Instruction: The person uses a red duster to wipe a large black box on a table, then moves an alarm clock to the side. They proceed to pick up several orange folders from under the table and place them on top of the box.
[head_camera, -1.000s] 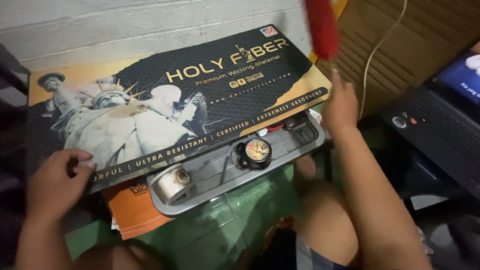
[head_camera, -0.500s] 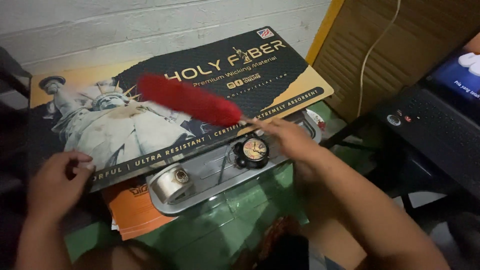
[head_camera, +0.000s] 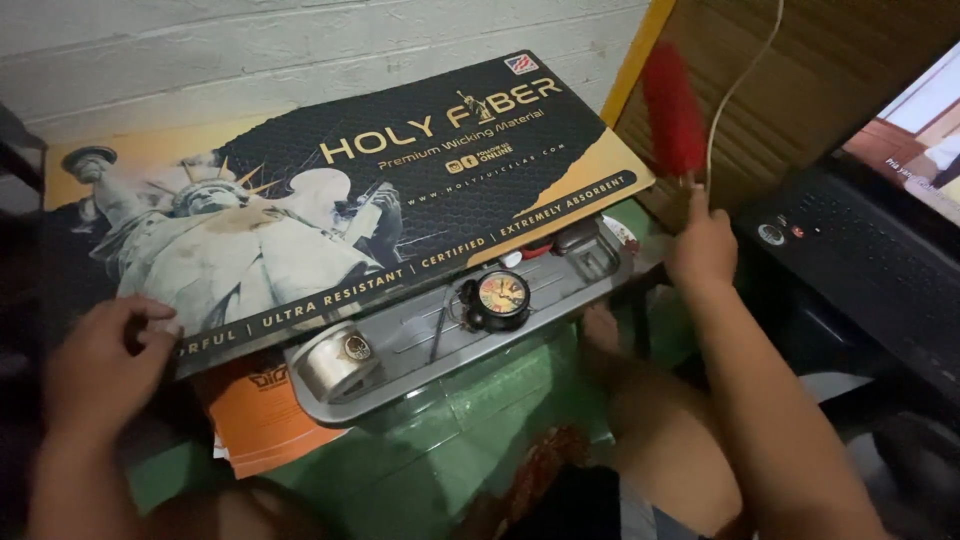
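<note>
**Red duster raised at the right, board held at the left**

Nearest, the left hand curls over the lower left corner of a large printed board, thumb and fingers closed on its edge. The board lies flat and wide, black and gold with a statue picture, its long axis running from lower left up to the right, toward the pale block wall.

Just beneath the board's front edge, an orange booklet pokes out over the green worktop. Beside it sits a grey metal tray, partly tucked under the board. In the tray stand a roll of clear tape and a small black round clock.

Further right, the right hand is closed around the handle of a red duster. The duster stands almost upright above the hand, its fluffy head pointing up and slightly left, its long axis near vertical. It hangs clear of the board, just off the board's right corner, in front of a brown slatted panel with a white cord. A black laptop lies at the far right.
</note>
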